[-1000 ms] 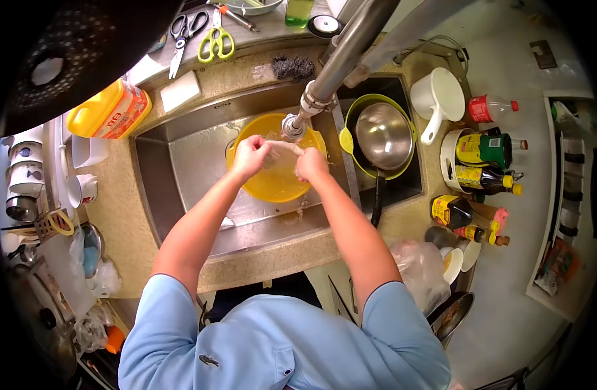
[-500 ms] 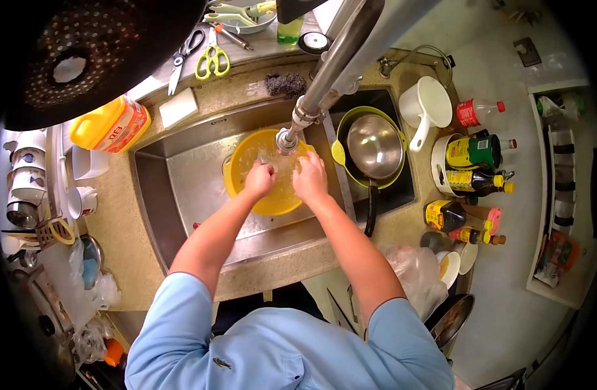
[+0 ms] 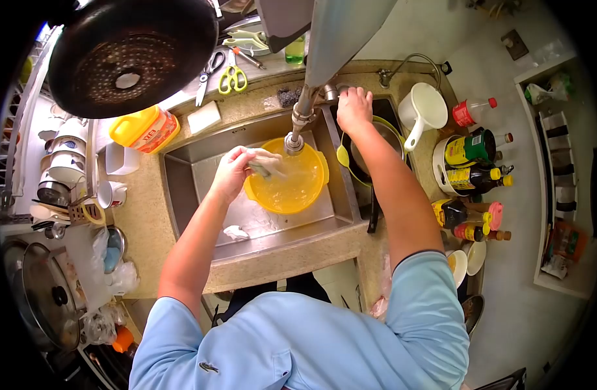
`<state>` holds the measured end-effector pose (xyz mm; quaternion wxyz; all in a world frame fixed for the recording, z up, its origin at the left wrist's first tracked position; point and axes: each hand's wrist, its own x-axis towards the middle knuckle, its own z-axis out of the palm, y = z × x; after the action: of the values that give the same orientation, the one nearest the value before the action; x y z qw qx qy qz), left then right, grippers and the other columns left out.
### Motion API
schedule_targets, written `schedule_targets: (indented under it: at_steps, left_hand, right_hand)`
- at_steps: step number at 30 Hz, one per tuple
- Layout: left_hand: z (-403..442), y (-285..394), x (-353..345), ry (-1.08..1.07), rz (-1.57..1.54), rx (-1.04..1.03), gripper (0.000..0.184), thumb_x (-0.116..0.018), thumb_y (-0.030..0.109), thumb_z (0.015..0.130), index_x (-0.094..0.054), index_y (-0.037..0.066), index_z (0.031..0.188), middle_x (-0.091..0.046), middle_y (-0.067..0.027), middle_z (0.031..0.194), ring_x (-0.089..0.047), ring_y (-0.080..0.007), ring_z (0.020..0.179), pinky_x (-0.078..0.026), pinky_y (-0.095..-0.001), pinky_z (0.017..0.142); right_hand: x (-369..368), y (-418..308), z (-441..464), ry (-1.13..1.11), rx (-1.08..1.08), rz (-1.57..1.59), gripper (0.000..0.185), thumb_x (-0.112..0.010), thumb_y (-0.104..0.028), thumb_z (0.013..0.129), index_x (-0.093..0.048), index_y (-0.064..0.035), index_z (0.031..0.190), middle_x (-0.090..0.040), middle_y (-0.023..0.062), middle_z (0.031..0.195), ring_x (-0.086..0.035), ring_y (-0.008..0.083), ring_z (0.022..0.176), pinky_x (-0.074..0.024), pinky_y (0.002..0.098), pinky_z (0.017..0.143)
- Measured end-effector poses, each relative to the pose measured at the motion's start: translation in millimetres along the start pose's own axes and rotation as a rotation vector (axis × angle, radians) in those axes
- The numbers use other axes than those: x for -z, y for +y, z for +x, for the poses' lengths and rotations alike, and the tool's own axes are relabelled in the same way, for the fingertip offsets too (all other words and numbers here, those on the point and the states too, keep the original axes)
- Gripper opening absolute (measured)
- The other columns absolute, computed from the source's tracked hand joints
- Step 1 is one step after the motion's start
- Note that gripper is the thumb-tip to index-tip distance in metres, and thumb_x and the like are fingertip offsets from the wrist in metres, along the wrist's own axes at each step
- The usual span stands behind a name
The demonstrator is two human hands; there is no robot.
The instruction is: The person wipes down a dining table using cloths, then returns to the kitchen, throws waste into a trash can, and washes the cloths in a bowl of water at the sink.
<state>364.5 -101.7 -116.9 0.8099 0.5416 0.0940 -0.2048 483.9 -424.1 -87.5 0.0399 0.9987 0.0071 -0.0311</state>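
My left hand [image 3: 232, 172] is closed on a pale, limp piece with a grey-green patch [image 3: 267, 162], whose exact kind I cannot make out. It hangs over the left rim of a yellow basin [image 3: 322, 179], which holds water and stands in the steel sink [image 3: 194, 172]. The faucet spout [image 3: 294, 142] points down into the basin. Behind the sink divider, my right hand [image 3: 355, 109] is on the faucet handle [image 3: 341, 89], with its fingers curled over it. A small white scrap [image 3: 236, 233] lies on the sink floor.
A frying pan [image 3: 136, 58] hangs at upper left. The right sink holds a green strainer [image 3: 342, 156] and a black-handled pan [image 3: 374, 211]. A white dipper [image 3: 428, 107] and sauce bottles [image 3: 470, 179] stand to the right. A yellow detergent jug [image 3: 145, 129] and scissors [image 3: 232, 79] are at the back left.
My right hand has left the basin and moved up and right to the faucet handle. My left hand has shifted to the basin's left rim, and the pale piece now shows in it.
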Motion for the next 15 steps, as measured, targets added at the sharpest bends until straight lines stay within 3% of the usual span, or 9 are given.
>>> schedule_targets:
  at_steps: [1,3,5,6,7,9,10,12,15]
  left_hand:
    - [-4,2,-2,0.009,-0.124,0.006,0.008,-0.063,0.016,0.095,-0.062,0.011,0.089,-0.068,-0.0024,0.093,-0.064,-0.0113,0.086,-0.052,-0.0296,0.074]
    - [-3,-6,0,0.042,-0.171,0.003,0.006,-0.062,0.015,0.096,-0.061,0.01,0.092,-0.068,-0.0033,0.094,-0.065,-0.0132,0.088,-0.054,-0.0314,0.076]
    - [6,-21,2,0.099,-0.248,0.007,0.007,-0.062,0.016,0.096,-0.061,0.009,0.096,-0.068,-0.0054,0.093,-0.067,-0.0169,0.089,-0.056,-0.0367,0.079]
    - [7,-22,-5,0.098,-0.293,0.019,0.009,-0.062,0.016,0.096,-0.061,0.008,0.096,-0.068,-0.0062,0.094,-0.067,-0.0179,0.088,-0.057,-0.0374,0.079]
    - [7,-25,-14,0.1,-0.338,0.034,0.01,-0.062,0.017,0.096,-0.061,0.007,0.096,-0.067,-0.0069,0.094,-0.067,-0.019,0.088,-0.057,-0.0381,0.079]
    - [14,-41,-26,0.134,-0.473,0.066,0.014,-0.061,0.02,0.097,-0.061,0.007,0.099,-0.067,-0.0075,0.096,-0.067,-0.0208,0.088,-0.058,-0.0372,0.079]
    - [21,-53,-27,0.121,-0.528,0.147,0.017,-0.06,0.021,0.097,-0.06,0.006,0.104,-0.067,-0.0091,0.099,-0.068,-0.0233,0.088,-0.059,-0.0402,0.078]
    - [28,-64,-33,0.095,-0.6,0.321,0.022,-0.06,0.024,0.097,-0.06,0.006,0.11,-0.069,-0.0116,0.102,-0.07,-0.0265,0.087,-0.06,-0.043,0.076]
    - [36,-62,-39,-0.016,-0.536,0.438,0.025,-0.057,0.027,0.098,-0.062,0.007,0.11,-0.071,-0.0128,0.1,-0.071,-0.0256,0.088,-0.06,-0.0395,0.073]
  right_hand:
    - [-2,-4,-5,0.002,0.005,0.001,0.034,-0.054,-0.014,0.088,-0.062,-0.0026,0.119,-0.053,0.0147,0.135,-0.04,0.0349,0.135,-0.0285,0.0535,0.114]
    - [-18,-20,-27,0.293,-0.037,-0.01,0.031,-0.058,-0.021,0.086,-0.065,-0.0013,0.108,-0.059,0.0148,0.124,-0.047,0.0347,0.125,-0.0332,0.0544,0.11]
    - [-51,-46,-61,0.226,-0.024,0.241,0.03,-0.057,-0.023,0.086,-0.066,-0.0001,0.104,-0.061,0.0163,0.118,-0.052,0.0363,0.12,-0.0344,0.0562,0.107]
    - [-78,-64,-81,0.115,-0.037,0.442,0.024,-0.061,-0.021,0.084,-0.069,-0.0049,0.1,-0.064,0.0193,0.11,-0.054,0.0365,0.11,-0.0454,0.0521,0.095]
    - [-55,-79,-101,-0.362,-0.183,0.832,0.026,-0.062,-0.027,0.088,-0.067,-0.0066,0.103,-0.066,0.0161,0.11,-0.059,0.0357,0.103,-0.0512,0.0497,0.086]
    - [-80,-125,-118,-0.561,-0.602,1.465,0.039,-0.056,-0.042,0.094,-0.067,-0.0072,0.108,-0.07,0.0127,0.112,-0.067,0.0273,0.1,-0.0561,0.0379,0.08]
    - [-101,-133,-112,-0.558,-0.599,1.474,0.039,-0.056,-0.042,0.094,-0.067,-0.0072,0.108,-0.07,0.0127,0.112,-0.067,0.0273,0.1,-0.0561,0.0379,0.08]
    - [-133,-139,-97,-0.789,-0.301,2.387,0.035,-0.054,-0.043,0.097,-0.066,-0.0127,0.111,-0.071,0.0049,0.105,-0.068,0.0186,0.09,-0.056,0.035,0.08]
    - [-145,-137,-91,-0.724,-0.313,2.534,0.032,-0.052,-0.038,0.099,-0.062,-0.0101,0.11,-0.069,0.0032,0.1,-0.067,0.0162,0.087,-0.0557,0.033,0.076]
